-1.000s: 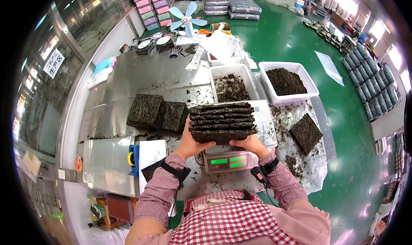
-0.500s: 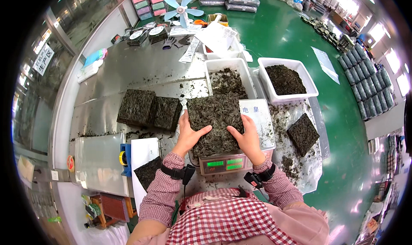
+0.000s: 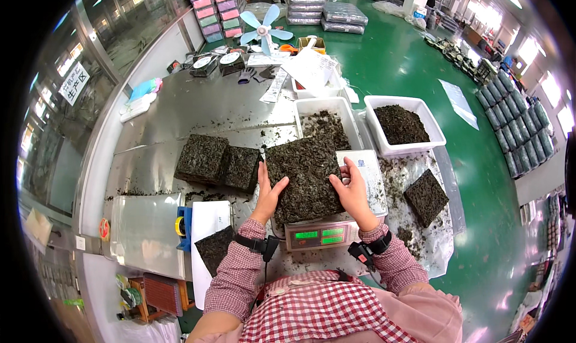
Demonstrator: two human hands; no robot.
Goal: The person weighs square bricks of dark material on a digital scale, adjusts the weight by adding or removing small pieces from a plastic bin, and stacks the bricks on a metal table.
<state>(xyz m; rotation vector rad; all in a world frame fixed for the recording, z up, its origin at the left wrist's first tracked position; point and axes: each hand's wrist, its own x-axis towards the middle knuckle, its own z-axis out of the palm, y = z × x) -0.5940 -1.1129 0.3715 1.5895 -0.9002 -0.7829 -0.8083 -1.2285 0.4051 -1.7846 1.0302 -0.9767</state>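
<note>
A thick square stack of dried seaweed sheets [image 3: 305, 178] is held between my two hands above the weighing scale [image 3: 371, 190], slightly turned. My left hand [image 3: 266, 196] grips its left side, thumb on top. At the opposite side my right hand [image 3: 353, 193] closes on the edge, thumb on the upper face. The stack hides much of the scale's platform; whether it touches the platform I cannot tell. Green digits glow on the scale's front. Left of my left hand stand a taller seaweed stack [image 3: 202, 159] and a smaller one [image 3: 242, 169].
Two white bins [image 3: 411, 149] of seaweed flakes stand behind the scale. Another seaweed stack [image 3: 426, 198] lies at right among crumbs. Near my left forearm, a dark seaweed piece [image 3: 213, 251] rests on white paper [image 3: 210, 214], beside a blue tape dispenser [image 3: 185, 229]. A fan [image 3: 264, 31] stands farther back.
The seaweed stack has turned slightly counterclockwise between my hands. My right hand's fingers have shifted along its edge. The whole view has moved a little.
</note>
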